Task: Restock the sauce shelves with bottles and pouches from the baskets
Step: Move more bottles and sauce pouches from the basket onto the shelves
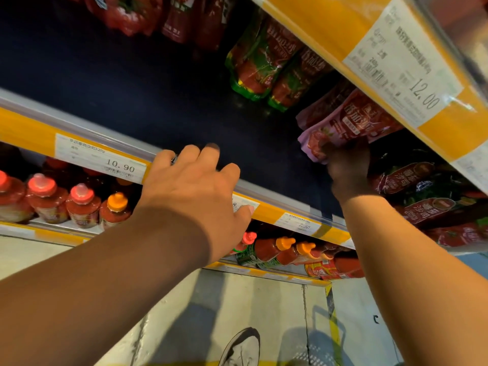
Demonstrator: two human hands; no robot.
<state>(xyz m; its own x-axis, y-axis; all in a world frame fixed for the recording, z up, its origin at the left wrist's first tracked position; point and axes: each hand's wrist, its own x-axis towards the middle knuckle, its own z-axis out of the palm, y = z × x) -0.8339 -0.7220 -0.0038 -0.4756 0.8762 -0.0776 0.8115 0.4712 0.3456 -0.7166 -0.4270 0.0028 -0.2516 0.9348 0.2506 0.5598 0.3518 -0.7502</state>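
Observation:
My left hand [192, 186] rests on the front edge of the middle shelf [79, 138], fingers spread and holding nothing. My right hand [348, 167] reaches onto the dark shelf floor and grips a purple-and-red sauce pouch [351, 122] from below, just under the yellow strip of the upper shelf [330, 35]. Two green-and-red pouches [266, 64] stand further back on the same shelf. Red pouches [422, 196] lie stacked to the right of my right hand.
Red sauce bottles [50, 199] with pink and orange caps fill the lower shelf on the left; more bottles [287, 252] lie beneath my arms. Price tags read 10.90, 7.50 and 12.00. Dark red pouches [148, 14] stand at the back. A shoe [243, 347] shows on the floor.

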